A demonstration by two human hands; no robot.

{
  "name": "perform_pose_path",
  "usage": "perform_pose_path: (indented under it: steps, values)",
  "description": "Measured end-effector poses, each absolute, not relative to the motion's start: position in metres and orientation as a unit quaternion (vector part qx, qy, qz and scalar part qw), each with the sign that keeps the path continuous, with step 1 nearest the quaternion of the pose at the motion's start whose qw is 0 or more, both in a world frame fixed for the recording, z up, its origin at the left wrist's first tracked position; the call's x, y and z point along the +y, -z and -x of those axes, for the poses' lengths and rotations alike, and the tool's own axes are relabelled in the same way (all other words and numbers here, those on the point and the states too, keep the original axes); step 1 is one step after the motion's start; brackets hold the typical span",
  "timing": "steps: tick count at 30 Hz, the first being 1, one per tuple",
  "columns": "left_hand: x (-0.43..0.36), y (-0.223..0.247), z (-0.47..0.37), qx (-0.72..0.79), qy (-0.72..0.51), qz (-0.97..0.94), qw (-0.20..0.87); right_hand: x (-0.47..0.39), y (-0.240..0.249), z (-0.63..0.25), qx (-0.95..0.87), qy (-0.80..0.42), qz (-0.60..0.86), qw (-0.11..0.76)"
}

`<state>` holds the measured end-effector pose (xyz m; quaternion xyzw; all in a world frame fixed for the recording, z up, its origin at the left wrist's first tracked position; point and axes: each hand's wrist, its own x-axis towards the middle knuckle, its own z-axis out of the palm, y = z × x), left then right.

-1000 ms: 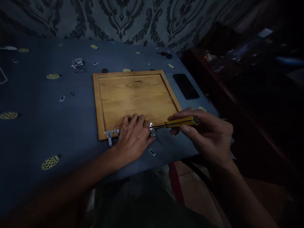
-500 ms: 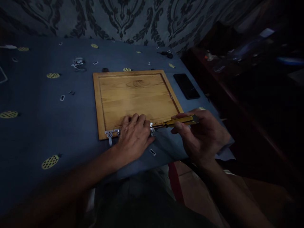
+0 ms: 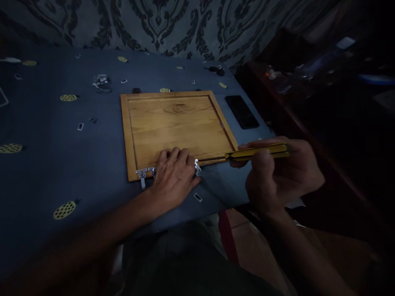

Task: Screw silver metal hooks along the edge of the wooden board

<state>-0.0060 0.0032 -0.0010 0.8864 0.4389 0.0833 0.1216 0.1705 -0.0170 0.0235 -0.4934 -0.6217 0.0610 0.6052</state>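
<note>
A framed wooden door panel (image 3: 177, 123) lies flat on the blue tablecloth. My left hand (image 3: 174, 176) rests over its front edge with bent fingers, gripping the panel there. Metal hinge pieces show on both sides of that hand: a hinge (image 3: 142, 174) on the left, and a shiny metal part (image 3: 197, 167) by the thumb, partly covered. My right hand (image 3: 284, 172) is closed around the yellow-and-black handle of a screwdriver (image 3: 257, 153). Its thin shaft runs left along the panel's front edge toward the shiny part; whether the tip touches is unclear.
A black phone (image 3: 242, 112) lies right of the panel. Loose metal hardware (image 3: 101, 82) sits at the back left, with small screws (image 3: 92, 120) nearer. A dark object (image 3: 216, 70) lies at the back. Patterned wall (image 3: 157, 24) rises behind; dark furniture (image 3: 286, 107) stands at right.
My right hand has moved right with the screwdriver, away from the shiny metal part, and more of the shaft shows. My left hand and the panel have stayed in place.
</note>
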Motion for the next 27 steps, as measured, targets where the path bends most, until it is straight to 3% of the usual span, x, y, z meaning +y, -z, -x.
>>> perform_pose_path:
  steps: [9, 27]
  values:
    - [0.004, 0.0, 0.007, 0.435, -0.08, -0.888, 0.127, -0.019, -0.013, -0.186, -0.666, -0.05, 0.503, 0.548]
    - [0.003, 0.001, 0.006, 0.437, -0.087, -0.887, 0.124, -0.019, -0.009, -0.184, -0.676, -0.105, 0.491, 0.539]
